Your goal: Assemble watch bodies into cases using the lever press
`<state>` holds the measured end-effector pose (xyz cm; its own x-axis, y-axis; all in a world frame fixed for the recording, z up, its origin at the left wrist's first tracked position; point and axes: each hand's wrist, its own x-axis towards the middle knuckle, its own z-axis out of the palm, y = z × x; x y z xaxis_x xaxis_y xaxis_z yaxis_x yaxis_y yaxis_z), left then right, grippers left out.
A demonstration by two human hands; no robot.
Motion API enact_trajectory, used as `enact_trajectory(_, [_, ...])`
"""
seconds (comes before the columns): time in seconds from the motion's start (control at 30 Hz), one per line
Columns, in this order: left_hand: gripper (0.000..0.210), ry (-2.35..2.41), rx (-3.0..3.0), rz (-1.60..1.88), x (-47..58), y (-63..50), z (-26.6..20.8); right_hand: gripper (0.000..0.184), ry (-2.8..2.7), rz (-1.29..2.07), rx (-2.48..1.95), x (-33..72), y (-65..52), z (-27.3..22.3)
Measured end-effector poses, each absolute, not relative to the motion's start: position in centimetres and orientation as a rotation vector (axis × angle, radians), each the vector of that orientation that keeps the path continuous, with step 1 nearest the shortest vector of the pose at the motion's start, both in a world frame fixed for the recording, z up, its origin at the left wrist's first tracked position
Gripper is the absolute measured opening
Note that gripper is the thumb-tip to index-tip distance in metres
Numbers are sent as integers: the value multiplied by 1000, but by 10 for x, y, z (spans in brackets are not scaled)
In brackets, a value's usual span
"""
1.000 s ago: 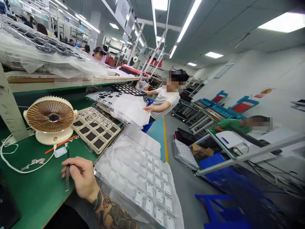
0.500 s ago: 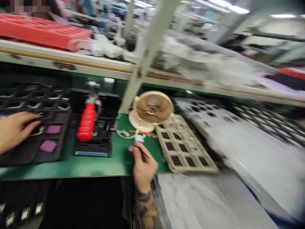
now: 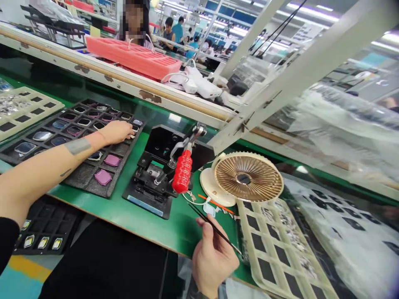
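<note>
My left hand (image 3: 117, 132) reaches over a black foam tray (image 3: 84, 181) to its far right side. Its fingers are curled down onto a small rounded-square watch case (image 3: 136, 128) and hide part of it. Similar cases with dark faces fill other pockets, and two purple pieces (image 3: 103, 177) lie in the near pockets. My right hand (image 3: 215, 255) is closed on dark tweezers (image 3: 215, 227), their tips pointing up and left over the green bench. Between my hands stands a black clamp fixture (image 3: 149, 182) with a red handle (image 3: 182, 172).
A cream fan (image 3: 249, 176) stands behind my right hand. Beige compartment trays (image 3: 271, 249) lie at the right and far left. An orange stick (image 3: 215, 203) and a white cable are near the fan. A red foam tray (image 3: 134, 56) sits on the shelf, with a person behind.
The view has swung left and become sharper. My left hand has gone from the tray's middle pockets to its far right pockets. My right hand still holds the tweezers.
</note>
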<state>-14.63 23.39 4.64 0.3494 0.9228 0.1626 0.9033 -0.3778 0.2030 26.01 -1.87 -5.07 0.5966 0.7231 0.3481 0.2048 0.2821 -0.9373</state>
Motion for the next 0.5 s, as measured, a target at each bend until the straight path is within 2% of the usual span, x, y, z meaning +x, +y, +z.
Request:
enact_trajectory(0.2, [43, 1729, 2098, 752, -139, 140, 52, 20, -880, 428, -1090, 237, -23, -41])
enact_trajectory(0.27, [44, 1513, 1693, 965, -118, 86, 47, 20, -842, 425, -1027, 222, -21, -33])
enact_trajectory(0.33, [36, 1210, 1260, 1153, -87, 38, 39, 20, -854, 417, -985, 206, -17, -27])
enact_trajectory(0.5, [31, 860, 904, 1080, -23, -12, 12, 16, -901, 576, -917, 179, -11, -25])
